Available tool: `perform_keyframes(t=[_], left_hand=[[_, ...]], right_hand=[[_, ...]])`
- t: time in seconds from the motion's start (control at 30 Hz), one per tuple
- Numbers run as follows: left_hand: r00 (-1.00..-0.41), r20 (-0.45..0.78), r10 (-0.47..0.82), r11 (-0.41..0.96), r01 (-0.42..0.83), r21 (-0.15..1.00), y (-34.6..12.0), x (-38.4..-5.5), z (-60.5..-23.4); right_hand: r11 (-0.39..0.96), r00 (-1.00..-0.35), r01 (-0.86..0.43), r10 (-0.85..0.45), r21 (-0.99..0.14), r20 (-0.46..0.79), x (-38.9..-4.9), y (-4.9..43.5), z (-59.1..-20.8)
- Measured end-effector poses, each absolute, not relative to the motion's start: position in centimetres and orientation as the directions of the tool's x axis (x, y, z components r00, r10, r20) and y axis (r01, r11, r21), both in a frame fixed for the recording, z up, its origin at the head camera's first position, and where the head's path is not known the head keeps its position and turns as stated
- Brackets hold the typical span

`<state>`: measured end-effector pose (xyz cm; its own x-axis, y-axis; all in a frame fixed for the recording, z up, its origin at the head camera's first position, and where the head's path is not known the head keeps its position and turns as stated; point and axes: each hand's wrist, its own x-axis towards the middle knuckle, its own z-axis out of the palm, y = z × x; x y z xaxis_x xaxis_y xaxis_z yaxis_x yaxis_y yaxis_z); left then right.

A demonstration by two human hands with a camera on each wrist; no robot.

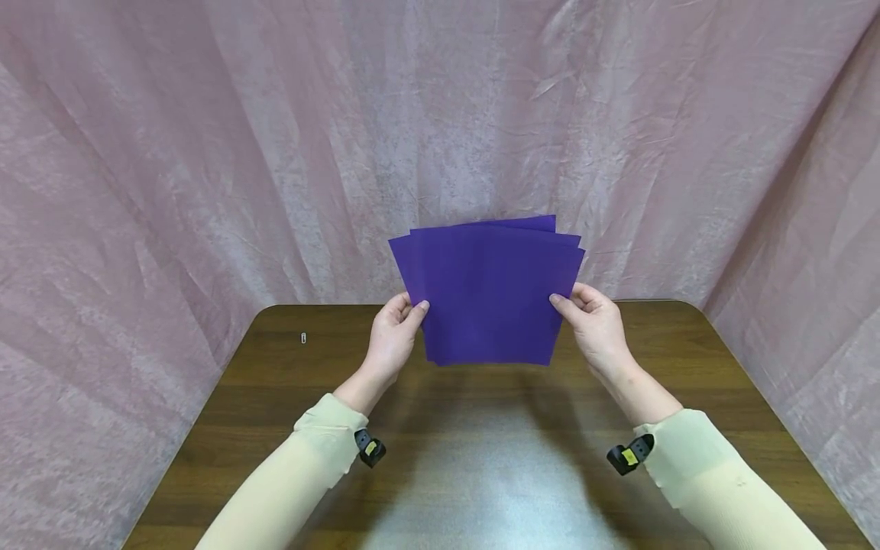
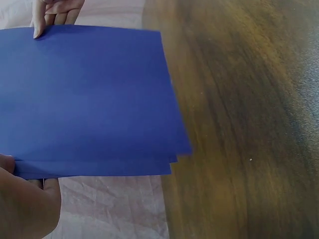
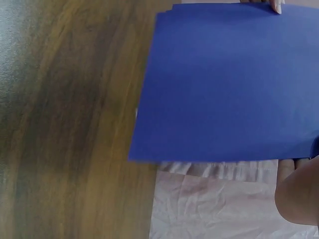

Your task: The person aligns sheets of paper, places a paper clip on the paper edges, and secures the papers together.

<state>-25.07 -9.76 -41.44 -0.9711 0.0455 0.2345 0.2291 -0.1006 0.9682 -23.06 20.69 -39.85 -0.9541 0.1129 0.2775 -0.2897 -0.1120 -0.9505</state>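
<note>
Several purple sheets of paper (image 1: 491, 298) are held up over the far part of the table, fanned slightly so their top corners stick out unevenly. My left hand (image 1: 399, 328) pinches their left edge, thumb in front and fingers behind. On the opposite edge my right hand (image 1: 596, 325) pinches them the same way. In the left wrist view the sheets (image 2: 89, 99) look blue, with staggered corners near the left hand (image 2: 27, 199). The right wrist view shows the paper (image 3: 229, 84) spread between both hands, the right hand (image 3: 299, 194) at the lower right.
A small paper clip (image 1: 303, 338) lies on the brown wooden table (image 1: 275, 405) at the far left. Pink curtains (image 1: 309, 153) hang behind the table and along its sides. Light reflects off the table's near middle.
</note>
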Motion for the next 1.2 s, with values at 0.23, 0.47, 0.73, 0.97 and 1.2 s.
perform_keyframes(t=[0.23,0.47,0.73,0.97,1.2], left_hand=[[-0.973,0.225,0.041,-0.105,0.220,0.970,-9.6,-25.0,-41.9],[-0.980,0.193,0.044,-0.081,0.189,0.979,-9.5,-25.2,-42.4],[-0.985,0.168,0.046,-0.066,0.165,0.984,-9.5,-25.3,-43.0],[-0.985,0.164,0.057,-0.078,0.159,0.984,-9.4,-25.3,-43.1],[-0.986,0.155,0.059,-0.087,0.149,0.985,-9.3,-25.3,-43.2]], right_hand=[[-0.090,-0.961,-0.259,0.125,-0.962,0.247,-23.0,20.6,-40.6],[-0.081,-0.963,-0.229,0.164,-0.970,0.213,-23.0,20.4,-41.0],[-0.099,-0.966,-0.208,0.176,-0.973,0.189,-23.1,20.4,-41.3],[-0.120,-0.966,-0.210,0.178,-0.970,0.187,-23.1,20.4,-41.3],[-0.114,-0.967,-0.206,0.174,-0.972,0.185,-23.1,20.5,-41.5]])
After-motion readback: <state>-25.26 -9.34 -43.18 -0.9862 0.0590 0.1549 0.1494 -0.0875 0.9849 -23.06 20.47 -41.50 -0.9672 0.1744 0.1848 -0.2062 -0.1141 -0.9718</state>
